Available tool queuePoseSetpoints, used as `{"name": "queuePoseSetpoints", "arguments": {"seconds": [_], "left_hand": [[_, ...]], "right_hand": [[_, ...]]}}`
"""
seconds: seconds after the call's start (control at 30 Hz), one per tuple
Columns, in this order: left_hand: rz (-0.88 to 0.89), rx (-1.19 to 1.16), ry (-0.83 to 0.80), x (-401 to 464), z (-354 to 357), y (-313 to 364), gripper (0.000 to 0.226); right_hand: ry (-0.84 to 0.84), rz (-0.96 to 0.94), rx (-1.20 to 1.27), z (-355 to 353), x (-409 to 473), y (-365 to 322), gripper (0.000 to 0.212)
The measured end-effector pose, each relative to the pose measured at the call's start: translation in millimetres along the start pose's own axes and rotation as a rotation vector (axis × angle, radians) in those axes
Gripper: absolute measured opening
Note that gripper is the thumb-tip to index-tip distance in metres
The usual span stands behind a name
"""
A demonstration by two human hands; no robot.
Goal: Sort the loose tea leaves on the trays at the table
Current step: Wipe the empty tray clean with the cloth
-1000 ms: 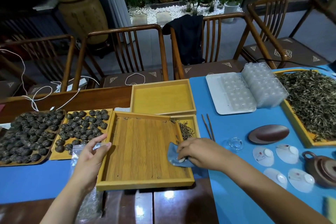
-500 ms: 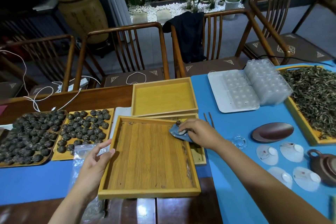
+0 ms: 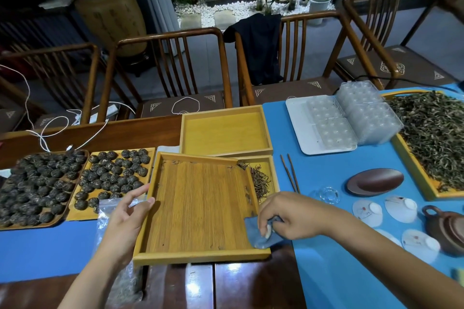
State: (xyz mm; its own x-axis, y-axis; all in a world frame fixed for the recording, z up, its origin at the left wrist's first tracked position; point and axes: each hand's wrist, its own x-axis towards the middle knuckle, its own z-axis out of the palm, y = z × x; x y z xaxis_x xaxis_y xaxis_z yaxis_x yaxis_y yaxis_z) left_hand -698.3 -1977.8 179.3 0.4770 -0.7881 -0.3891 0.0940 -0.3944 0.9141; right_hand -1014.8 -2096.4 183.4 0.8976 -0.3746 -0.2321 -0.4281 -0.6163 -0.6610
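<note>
Showing bare ribbed wood, tray near-clean

A dark wooden tabletop fills the lower frame, a blue mat over its right part and another blue mat at lower left. At centre lie bamboo trays, at left two trays of rolled tea balls. On the right mat lie a white tray, chopsticks, a dark saucer, a clay teapot and a tray of loose tea leaves.
</note>
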Motion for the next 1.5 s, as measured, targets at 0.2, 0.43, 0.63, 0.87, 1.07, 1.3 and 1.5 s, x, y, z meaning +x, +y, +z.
{"name": "queuePoseSetpoints", "arguments": {"seconds": [0.2,0.43,0.63,0.87,1.07,1.3,1.5], "left_hand": [[0.000,0.042,-0.036,4,2,4,0.024],[0.003,0.046,-0.046,8,2,4,0.025],[-0.006,0.062,-0.055,5,0,1,0.028],[-0.016,0.049,-0.048,-3,0,-2,0.028],[-0.042,0.039,-0.048,-7,3,-1,0.027],[-0.039,0.035,-0.020,-7,6,4,0.031],[-0.034,0.024,-0.019,-9,8,5,0.027]], "right_hand": [[-0.140,-0.048,-0.312,17,21,-10,0.028],[-0.170,-0.108,-0.603,24,45,-9,0.019],[-0.084,0.019,-0.589,10,61,15,0.022],[0.184,0.164,-0.300,6,59,50,0.033],[0.601,0.345,0.343,13,43,59,0.040],[0.479,0.133,0.430,19,12,25,0.045],[0.277,0.116,0.070,33,15,27,0.049]]}}
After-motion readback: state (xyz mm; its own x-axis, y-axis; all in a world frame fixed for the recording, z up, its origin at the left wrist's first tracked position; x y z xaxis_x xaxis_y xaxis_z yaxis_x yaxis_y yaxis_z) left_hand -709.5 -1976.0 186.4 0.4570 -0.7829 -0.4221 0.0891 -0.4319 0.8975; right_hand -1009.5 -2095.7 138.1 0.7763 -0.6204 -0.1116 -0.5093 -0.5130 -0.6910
